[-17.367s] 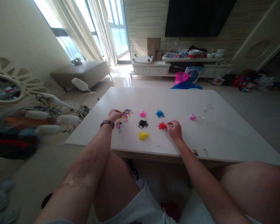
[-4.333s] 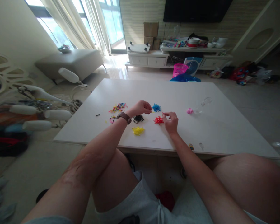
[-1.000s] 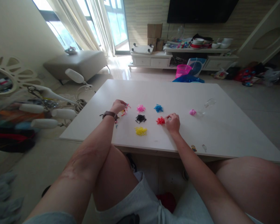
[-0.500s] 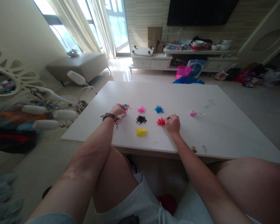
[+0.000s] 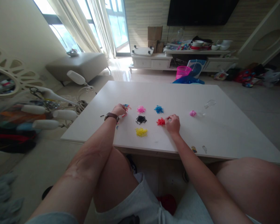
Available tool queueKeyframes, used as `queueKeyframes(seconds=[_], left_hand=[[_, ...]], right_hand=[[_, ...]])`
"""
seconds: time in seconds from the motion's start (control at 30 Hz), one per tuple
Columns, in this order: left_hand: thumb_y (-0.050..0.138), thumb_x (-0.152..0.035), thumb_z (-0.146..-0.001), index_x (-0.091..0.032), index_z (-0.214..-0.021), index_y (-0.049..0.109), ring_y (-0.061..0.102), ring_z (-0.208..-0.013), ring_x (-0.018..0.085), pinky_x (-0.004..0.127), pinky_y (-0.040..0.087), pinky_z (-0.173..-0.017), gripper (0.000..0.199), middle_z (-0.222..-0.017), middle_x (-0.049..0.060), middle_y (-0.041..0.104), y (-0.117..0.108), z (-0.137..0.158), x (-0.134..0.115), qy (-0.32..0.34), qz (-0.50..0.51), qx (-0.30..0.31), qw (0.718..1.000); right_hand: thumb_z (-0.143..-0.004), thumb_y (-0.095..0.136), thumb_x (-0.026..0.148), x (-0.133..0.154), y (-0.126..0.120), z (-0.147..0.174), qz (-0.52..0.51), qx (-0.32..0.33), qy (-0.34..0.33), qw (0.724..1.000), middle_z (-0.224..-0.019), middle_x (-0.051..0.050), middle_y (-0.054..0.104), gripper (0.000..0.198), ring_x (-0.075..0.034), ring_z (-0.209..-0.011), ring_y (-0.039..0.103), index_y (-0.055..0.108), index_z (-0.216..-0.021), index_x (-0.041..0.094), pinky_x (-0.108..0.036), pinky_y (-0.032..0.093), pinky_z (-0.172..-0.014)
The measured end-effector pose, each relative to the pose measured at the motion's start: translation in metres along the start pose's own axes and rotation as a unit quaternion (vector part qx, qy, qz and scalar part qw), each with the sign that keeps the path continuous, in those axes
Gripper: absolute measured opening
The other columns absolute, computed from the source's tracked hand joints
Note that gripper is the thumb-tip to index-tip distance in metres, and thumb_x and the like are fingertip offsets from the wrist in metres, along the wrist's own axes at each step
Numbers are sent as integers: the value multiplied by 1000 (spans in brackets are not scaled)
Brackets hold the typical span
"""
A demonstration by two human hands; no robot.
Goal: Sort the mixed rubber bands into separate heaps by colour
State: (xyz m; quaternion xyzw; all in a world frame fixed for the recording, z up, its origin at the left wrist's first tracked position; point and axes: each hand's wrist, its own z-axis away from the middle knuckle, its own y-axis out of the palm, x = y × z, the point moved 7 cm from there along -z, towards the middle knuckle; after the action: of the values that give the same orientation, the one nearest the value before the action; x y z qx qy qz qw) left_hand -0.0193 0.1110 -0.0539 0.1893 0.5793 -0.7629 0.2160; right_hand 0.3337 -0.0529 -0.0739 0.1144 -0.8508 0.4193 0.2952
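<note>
My left hand (image 5: 119, 110), a brown-strapped watch on its wrist, is at a mixed-colour heap (image 5: 126, 107) of small pieces and partly covers it. Its fingers are bent together; whatever is between them is hidden. My right hand (image 5: 173, 124) rests on the table, fingers curled against the right edge of a pile of small red clip-like pieces (image 5: 161, 121). I cannot make out anything in its fingertips. Between the hands lie separate piles of similar small pieces: pink (image 5: 141, 109), blue (image 5: 158, 109), black (image 5: 141, 119) and yellow (image 5: 141, 132).
On the white table (image 5: 228, 130), a pink rounded object (image 5: 193, 113) and a clear container (image 5: 210, 103) lie to the right. A small yellow figure piece (image 5: 194, 149) is near the front edge. A pink basket (image 5: 183, 72) stands beyond the table.
My left hand has shifted slightly to the right over the mixed heap, uncovering a small dark piece left of the wrist. My right hand has stayed beside the red pile.
</note>
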Motion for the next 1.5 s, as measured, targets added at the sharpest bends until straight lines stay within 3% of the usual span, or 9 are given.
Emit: queueKeyframes(seconds=[0.23,0.57,0.93,1.17,1.5], left_hand=[[77,-8,-58,-18,-78,73,66,-77,17,22,48,-66,24,-79,4,72,2,2,-2,-6,-76,-4,997],[81,-8,-55,-17,-71,71,67,-74,18,23,51,-66,21,-67,3,69,-3,6,2,-21,-46,15,999],[78,-3,-55,-14,-78,72,66,-66,19,27,53,-62,26,-61,5,66,-9,13,-1,-53,16,10,998],[73,-3,-58,-14,-78,74,63,-62,18,25,50,-58,23,-51,0,56,-7,14,-3,-26,7,17,999],[78,-6,-58,-13,-79,73,69,-73,21,26,56,-66,22,-64,5,67,-9,9,1,-32,71,-18,997]], right_hand=[[-81,55,25,0,0,1,-5,3,2,1000,-85,-7,61,15,-25,-90,51,55,-66,23,-36,43,-83],[-81,54,24,0,0,0,-8,5,6,1000,-83,-6,61,16,-25,-89,52,52,-65,24,-36,43,-80],[-81,55,26,1,0,1,-12,6,7,1000,-84,-7,62,17,-25,-91,53,51,-64,24,-36,43,-79],[-80,55,24,1,1,2,-12,9,9,1000,-85,-7,62,15,-25,-91,53,53,-65,24,-36,43,-80],[-80,54,25,0,1,2,-12,0,3,1000,-84,-7,62,16,-25,-89,53,51,-65,24,-36,43,-79]])
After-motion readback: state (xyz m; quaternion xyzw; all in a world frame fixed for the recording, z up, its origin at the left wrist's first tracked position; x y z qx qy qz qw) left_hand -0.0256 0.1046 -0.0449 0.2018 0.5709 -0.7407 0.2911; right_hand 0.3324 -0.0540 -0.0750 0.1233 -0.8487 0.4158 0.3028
